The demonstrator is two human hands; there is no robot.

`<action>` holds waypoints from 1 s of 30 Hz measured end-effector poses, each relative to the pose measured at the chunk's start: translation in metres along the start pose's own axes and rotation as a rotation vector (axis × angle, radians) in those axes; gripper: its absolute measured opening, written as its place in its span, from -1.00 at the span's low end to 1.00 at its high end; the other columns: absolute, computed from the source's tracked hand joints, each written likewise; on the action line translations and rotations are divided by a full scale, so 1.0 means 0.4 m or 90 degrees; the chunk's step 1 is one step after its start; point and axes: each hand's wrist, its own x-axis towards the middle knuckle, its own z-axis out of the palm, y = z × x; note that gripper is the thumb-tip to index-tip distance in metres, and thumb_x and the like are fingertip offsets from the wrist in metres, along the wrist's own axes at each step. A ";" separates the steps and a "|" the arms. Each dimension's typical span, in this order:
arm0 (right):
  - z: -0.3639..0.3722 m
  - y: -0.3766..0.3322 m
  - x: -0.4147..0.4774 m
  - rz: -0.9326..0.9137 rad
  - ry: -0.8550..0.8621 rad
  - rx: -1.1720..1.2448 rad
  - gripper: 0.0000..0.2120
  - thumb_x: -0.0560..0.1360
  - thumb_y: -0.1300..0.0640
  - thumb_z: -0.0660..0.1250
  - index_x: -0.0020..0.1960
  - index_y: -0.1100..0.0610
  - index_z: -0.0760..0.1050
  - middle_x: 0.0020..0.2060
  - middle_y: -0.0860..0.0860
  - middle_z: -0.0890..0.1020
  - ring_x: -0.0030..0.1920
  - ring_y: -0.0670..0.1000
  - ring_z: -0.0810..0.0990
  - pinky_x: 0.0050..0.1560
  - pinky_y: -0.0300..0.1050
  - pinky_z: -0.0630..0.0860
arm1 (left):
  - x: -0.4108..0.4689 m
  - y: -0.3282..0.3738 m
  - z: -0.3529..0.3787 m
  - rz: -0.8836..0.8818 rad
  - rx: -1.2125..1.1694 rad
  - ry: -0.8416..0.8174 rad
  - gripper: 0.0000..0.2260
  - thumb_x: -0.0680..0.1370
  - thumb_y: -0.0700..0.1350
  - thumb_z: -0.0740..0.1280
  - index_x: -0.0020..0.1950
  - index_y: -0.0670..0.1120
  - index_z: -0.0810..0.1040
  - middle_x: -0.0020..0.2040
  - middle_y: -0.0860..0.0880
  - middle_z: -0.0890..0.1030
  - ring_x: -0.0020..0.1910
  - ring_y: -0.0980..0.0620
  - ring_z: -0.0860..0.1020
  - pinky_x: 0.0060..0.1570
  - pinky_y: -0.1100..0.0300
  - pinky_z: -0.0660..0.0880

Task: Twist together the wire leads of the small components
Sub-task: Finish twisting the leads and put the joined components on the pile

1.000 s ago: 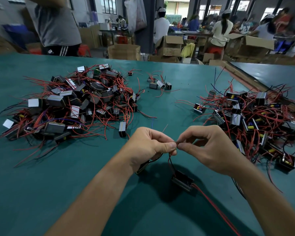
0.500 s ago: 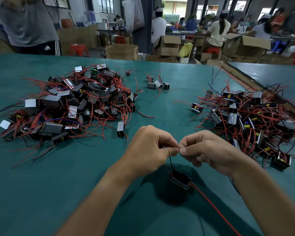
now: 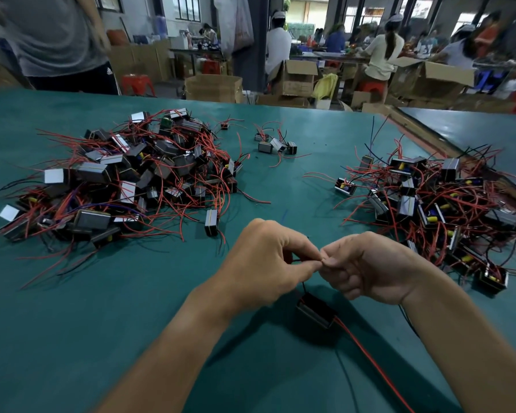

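A small black component (image 3: 315, 312) hangs just below my hands, above the green table (image 3: 72, 323). Thin dark leads run up from it to my fingertips, and a red wire (image 3: 376, 368) trails off toward the lower right. My left hand (image 3: 265, 263) pinches the wire leads between thumb and forefinger. My right hand (image 3: 367, 266) pinches the same leads, its fingertips touching those of the left. The pinched wire ends are mostly hidden by the fingers.
A big pile of components with red wires (image 3: 116, 177) lies at the left. Another pile (image 3: 435, 204) sits at the right by the table edge. A few loose components (image 3: 276, 144) lie at the back. A person (image 3: 57, 40) stands beyond the far left edge.
My hands have come closer together and the right hand's fingers have curled in more. The hanging component has stayed under them.
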 end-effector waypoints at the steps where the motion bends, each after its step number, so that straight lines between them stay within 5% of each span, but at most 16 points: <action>1: 0.001 0.000 0.000 0.009 -0.002 0.004 -0.90 0.27 0.21 0.26 -0.36 0.11 0.34 -0.50 -0.03 0.30 -0.54 -0.11 0.17 -0.55 -0.29 0.20 | 0.000 0.005 0.000 0.015 0.015 0.002 -0.91 0.42 -0.21 0.51 -0.17 -0.01 0.74 -0.48 0.27 0.48 -0.56 0.18 0.22 -0.49 0.43 0.16; 4: 0.002 0.000 0.001 0.004 0.005 0.012 -0.89 0.21 0.19 0.28 -0.36 0.10 0.33 -0.51 -0.03 0.29 -0.54 -0.10 0.14 -0.55 -0.29 0.18 | 0.001 0.008 -0.002 0.038 0.057 0.014 -0.90 0.41 -0.19 0.50 -0.16 0.01 0.74 -0.39 0.28 0.49 -0.56 0.14 0.21 -0.47 0.45 0.14; 8: 0.001 -0.002 0.001 -0.038 0.047 -0.033 -0.86 0.23 0.23 0.30 -0.43 0.07 0.37 -0.50 -0.02 0.26 -0.53 -0.08 0.15 -0.53 -0.27 0.20 | 0.003 0.001 -0.002 0.020 0.089 0.025 -0.88 0.40 -0.18 0.48 -0.15 0.04 0.73 -0.52 0.22 0.45 -0.57 0.10 0.25 -0.46 0.39 0.18; 12: 0.008 -0.003 0.001 -0.017 0.057 -0.048 -0.88 0.21 0.20 0.26 -0.35 0.12 0.30 -0.52 -0.03 0.25 -0.54 -0.10 0.12 -0.55 -0.29 0.16 | -0.001 -0.001 0.003 0.050 0.154 0.032 -0.81 0.35 -0.19 0.50 -0.13 0.07 0.74 -0.28 0.21 0.59 -0.51 0.07 0.38 -0.41 0.39 0.24; 17: 0.012 -0.003 -0.003 -0.002 0.054 -0.006 -0.93 0.24 0.21 0.19 -0.36 0.09 0.29 -0.49 -0.02 0.24 -0.52 -0.10 0.09 -0.55 -0.29 0.10 | -0.005 0.004 0.010 0.067 0.176 0.050 -0.79 0.32 -0.18 0.50 -0.12 0.08 0.74 -0.38 0.05 0.64 -0.41 0.09 0.47 -0.38 0.42 0.25; 22: 0.016 -0.006 -0.002 -0.077 0.105 -0.031 -0.78 0.36 0.22 0.20 -0.45 0.05 0.36 -0.48 0.00 0.27 -0.50 -0.06 0.13 -0.53 -0.25 0.18 | 0.001 -0.001 0.011 0.022 0.133 0.080 -0.90 0.38 -0.17 0.48 -0.18 0.02 0.71 -0.26 0.33 0.50 -0.56 0.21 0.31 -0.42 0.48 0.16; 26: 0.014 -0.008 -0.001 -0.180 0.191 -0.085 -0.69 0.54 0.27 0.20 -0.37 0.13 0.42 -0.47 0.05 0.39 -0.50 -0.02 0.24 -0.50 -0.22 0.31 | 0.005 -0.010 0.014 -0.023 0.090 0.095 -0.94 0.38 -0.17 0.46 -0.22 -0.01 0.70 -0.45 0.31 0.50 -0.55 0.20 0.37 -0.43 0.48 0.21; 30: 0.020 0.001 0.003 -0.286 0.204 -0.194 -0.84 0.52 0.35 0.33 -0.24 0.27 0.52 -0.46 0.04 0.50 -0.48 -0.01 0.39 -0.45 -0.21 0.42 | 0.008 -0.022 0.013 -0.064 0.012 0.080 -0.91 0.41 -0.22 0.46 -0.21 -0.03 0.69 -0.39 0.21 0.62 -0.46 0.29 0.50 -0.37 0.43 0.37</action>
